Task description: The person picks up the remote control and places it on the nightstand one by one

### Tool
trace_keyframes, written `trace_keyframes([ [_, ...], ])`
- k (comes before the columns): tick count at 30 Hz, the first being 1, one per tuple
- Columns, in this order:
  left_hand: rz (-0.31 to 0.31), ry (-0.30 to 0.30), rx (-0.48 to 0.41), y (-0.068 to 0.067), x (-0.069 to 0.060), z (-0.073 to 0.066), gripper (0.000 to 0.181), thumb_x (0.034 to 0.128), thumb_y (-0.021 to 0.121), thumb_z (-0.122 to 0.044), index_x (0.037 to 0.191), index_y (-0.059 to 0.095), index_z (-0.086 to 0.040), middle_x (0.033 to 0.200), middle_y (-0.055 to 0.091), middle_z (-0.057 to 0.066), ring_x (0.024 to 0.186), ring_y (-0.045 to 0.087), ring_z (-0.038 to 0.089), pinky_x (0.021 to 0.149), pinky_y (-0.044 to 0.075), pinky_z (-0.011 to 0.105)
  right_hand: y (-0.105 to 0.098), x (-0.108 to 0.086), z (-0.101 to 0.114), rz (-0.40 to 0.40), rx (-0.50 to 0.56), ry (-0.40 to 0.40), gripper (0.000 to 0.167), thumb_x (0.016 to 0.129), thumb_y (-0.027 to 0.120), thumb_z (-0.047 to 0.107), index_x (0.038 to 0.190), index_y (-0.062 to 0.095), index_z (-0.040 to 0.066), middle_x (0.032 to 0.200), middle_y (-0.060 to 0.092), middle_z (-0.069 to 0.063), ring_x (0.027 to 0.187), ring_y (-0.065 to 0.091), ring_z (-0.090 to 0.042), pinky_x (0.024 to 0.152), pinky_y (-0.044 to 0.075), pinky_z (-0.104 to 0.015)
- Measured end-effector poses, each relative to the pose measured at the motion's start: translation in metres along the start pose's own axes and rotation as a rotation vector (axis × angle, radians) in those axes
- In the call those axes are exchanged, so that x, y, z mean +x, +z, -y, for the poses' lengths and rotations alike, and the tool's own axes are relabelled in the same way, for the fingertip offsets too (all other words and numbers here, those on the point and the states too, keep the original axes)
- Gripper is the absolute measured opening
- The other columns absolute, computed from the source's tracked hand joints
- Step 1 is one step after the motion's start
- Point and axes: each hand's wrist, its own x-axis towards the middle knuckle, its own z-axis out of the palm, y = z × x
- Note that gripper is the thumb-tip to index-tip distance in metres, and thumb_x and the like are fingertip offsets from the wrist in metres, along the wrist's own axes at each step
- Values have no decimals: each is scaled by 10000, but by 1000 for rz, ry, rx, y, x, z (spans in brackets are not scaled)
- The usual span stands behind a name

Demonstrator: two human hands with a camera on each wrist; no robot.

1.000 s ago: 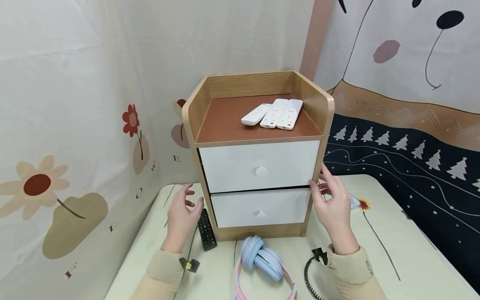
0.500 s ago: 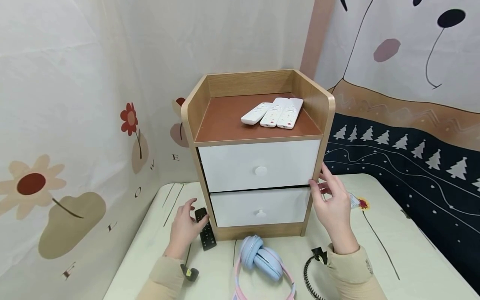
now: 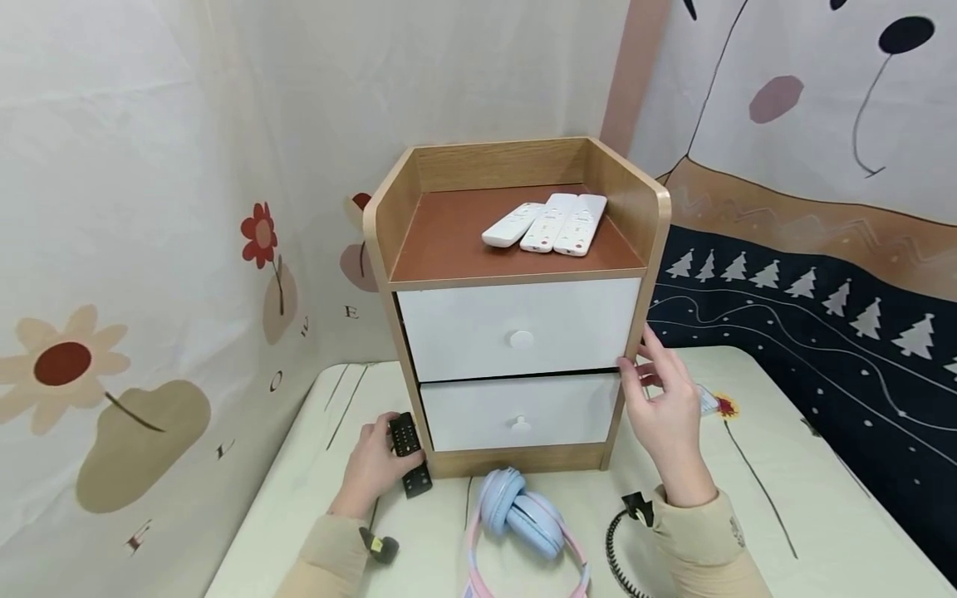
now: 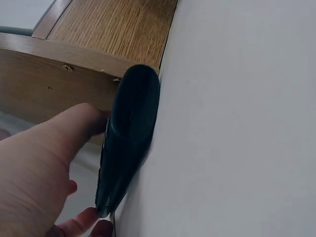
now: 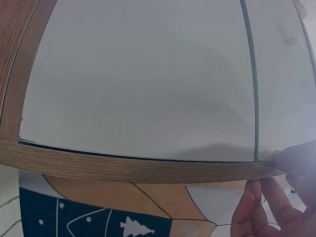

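Observation:
My left hand [image 3: 371,467] is at the lower left of the small wooden cabinet [image 3: 516,459], with thumb and fingers on opposite sides of a black remote control [image 3: 404,435]. The left wrist view shows the same remote [image 4: 131,118] end-on, its underside against the pale surface, the thumb [image 4: 74,126] beside it. On the cabinet's right side my right hand [image 3: 664,407] pinches the side panel, thumb in front and fingers behind. That edge [image 5: 148,170] also shows in the right wrist view. Both white drawers, upper [image 3: 463,332] and lower [image 3: 463,418], are closed.
Three white remotes [image 3: 549,223] lie on the cabinet's brown top. Blue and pink headphones [image 3: 534,527] rest in front of it. A black coiled cord [image 3: 611,544] lies near my right sleeve. Printed curtains [image 3: 149,208] hang close on the left and behind.
My left hand has come down and right to the black remote and taken it between thumb and fingers. The right hand keeps its hold on the cabinet edge.

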Motion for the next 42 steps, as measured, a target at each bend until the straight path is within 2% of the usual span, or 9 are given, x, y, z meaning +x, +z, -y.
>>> trace_keyframes([
  [4,3,8,-3,1,0,1,924,850,884,-436,1598,480,-76,1439,566,311,1123,687,386,990,594,614,-1,1,0,-2,-2,1,603,1008,760,35,1584,588,77,1224,741,-249,929,545,189,851,458,21],
  [11,-36,-27,-35,-5,-3,7,673,896,846,-346,1455,611,-54,1429,580,296,1112,699,372,929,603,576,-1,0,0,0,-14,-4,606,1009,764,46,1587,590,93,1202,739,-233,908,631,2,835,458,20],
  [16,-104,-33,-28,-6,-1,16,572,922,817,-315,1409,651,-65,1341,645,273,1093,706,374,928,581,566,-1,0,2,0,-6,-4,606,1011,756,39,1590,583,81,1223,740,-244,925,560,141,850,453,23],
  [18,-131,-34,-24,-6,1,19,560,932,810,-319,1411,658,-72,1306,672,258,1100,710,389,948,572,575,-1,0,2,-4,-3,-5,609,1008,757,30,1589,583,80,1225,741,-244,922,549,157,855,453,21],
  [23,-174,-44,-10,-5,1,25,525,954,779,-305,1421,678,-88,1312,695,261,1156,709,445,991,562,623,-1,0,3,-9,-5,-10,604,1009,754,21,1587,588,86,1218,752,-228,898,633,7,853,458,15],
  [26,-180,-39,3,-6,-1,27,492,975,757,-293,1416,700,-82,1373,682,292,1235,685,505,1036,544,664,-1,-1,4,-9,-3,-12,597,1012,752,23,1584,591,86,1217,758,-222,889,665,-87,852,459,16],
  [28,-180,-35,11,-6,-1,28,480,988,748,-288,1418,708,-81,1409,669,306,1276,667,528,1061,529,683,-1,-1,5,-10,0,-15,595,1012,753,24,1582,593,85,1216,760,-221,887,669,-104,851,458,17],
  [37,-176,-39,5,-6,-3,31,537,948,799,-297,1433,704,-88,1401,678,301,1257,665,496,1048,533,638,0,0,6,-7,-1,-16,596,1013,754,30,1584,591,88,1225,759,-223,887,653,-59,847,455,16],
  [42,-155,-45,-3,-4,-3,30,550,947,783,-264,1458,684,-84,1429,658,309,1277,647,494,1073,523,655,-1,-1,4,-7,-10,-11,602,1010,752,22,1586,587,83,1231,755,-231,887,638,-15,848,454,19],
])
